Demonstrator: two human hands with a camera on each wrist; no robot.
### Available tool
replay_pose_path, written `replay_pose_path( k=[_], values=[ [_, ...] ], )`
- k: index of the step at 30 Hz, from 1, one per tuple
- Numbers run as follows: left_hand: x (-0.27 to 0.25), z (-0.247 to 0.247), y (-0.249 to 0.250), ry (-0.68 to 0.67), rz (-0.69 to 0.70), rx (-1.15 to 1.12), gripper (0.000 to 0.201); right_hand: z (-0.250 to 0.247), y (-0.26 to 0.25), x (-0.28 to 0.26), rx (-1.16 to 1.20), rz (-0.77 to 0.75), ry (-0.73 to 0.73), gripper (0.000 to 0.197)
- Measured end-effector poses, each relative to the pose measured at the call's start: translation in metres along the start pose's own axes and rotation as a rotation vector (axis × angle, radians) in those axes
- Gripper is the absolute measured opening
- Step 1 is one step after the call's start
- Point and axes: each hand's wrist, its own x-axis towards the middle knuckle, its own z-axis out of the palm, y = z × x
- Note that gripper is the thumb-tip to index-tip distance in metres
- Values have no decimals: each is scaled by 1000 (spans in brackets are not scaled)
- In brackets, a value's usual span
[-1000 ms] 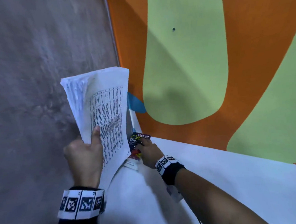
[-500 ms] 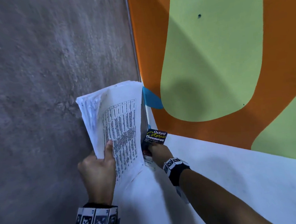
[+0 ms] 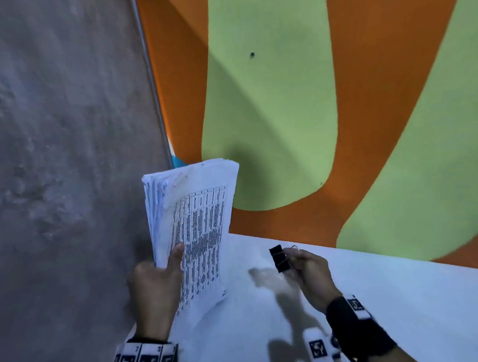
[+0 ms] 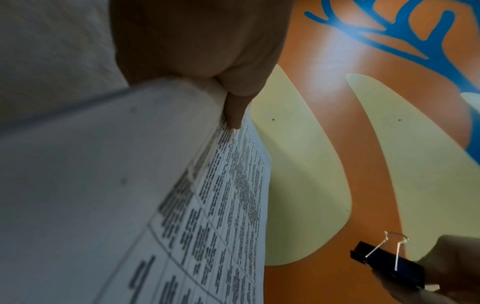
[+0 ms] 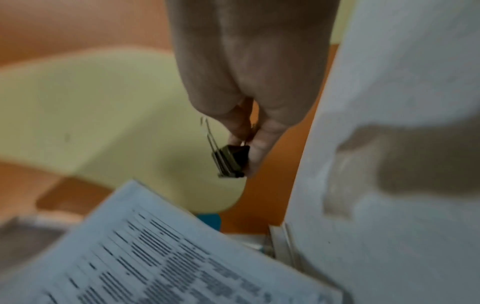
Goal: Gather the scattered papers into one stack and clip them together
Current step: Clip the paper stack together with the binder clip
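White tabletop [image 3: 381, 298], orange-green wall, left hand [image 3: 155, 288] gripping printed paper stack [image 3: 195, 226], right hand [image 3: 309, 272] pinching black binder clip [image 3: 278, 258]

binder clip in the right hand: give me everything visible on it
The binder clip is a small black clip, metal by its look, with two silvery wire handles, one standing up from the body. The right hand pinches it at the fingertips above the white table. It is apart from the paper stack and grips no sheets; whether its mouth is closed cannot be told.
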Motion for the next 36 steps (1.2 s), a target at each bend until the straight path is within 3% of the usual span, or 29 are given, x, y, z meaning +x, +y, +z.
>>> replay_pose_path(
  k=[4,7,9,12,18,19,21,23,25,26,29,31,33,36],
  values=[
    [-20,48,24,-96,177,-115,59,-45,-43,-35,407,111,-159,28],
    [-34,81,37,-188,241,-173,58,-70,-60,-50,469,109,-143,37],
    [-42,98,42,-248,260,-180,61,-83,-68,-54,388,69,-42,45],
    [-59,122,51,-340,255,-216,68,-110,-84,-61,232,-91,133,37],
    [-92,133,76,-551,81,-305,51,-158,-120,-84,-219,-394,7,70],
    [-93,136,74,-590,45,-290,61,-163,-127,-86,-266,-445,-35,68],
    [-96,144,69,-669,52,-284,109,-169,-142,-90,-319,-540,-138,58],
    [-99,152,65,-751,83,-272,122,-172,-154,-92,-335,-589,-229,40],
    [-103,160,64,-786,111,-247,109,-173,-163,-93,-301,-602,-265,19],
    [-104,162,65,-778,121,-252,101,-173,-166,-92,-291,-619,-261,17],
    [-105,169,69,-777,132,-271,96,-173,-171,-91,-379,-781,-200,35],
    [-108,169,76,-759,130,-337,78,-171,-168,-93,-456,-897,-172,37],
    [-117,167,83,-747,130,-389,59,-171,-159,-94,-494,-926,-135,38],
    [-129,176,72,-781,53,-397,58,-176,-128,-89,-565,-886,-72,37]
  ],
)
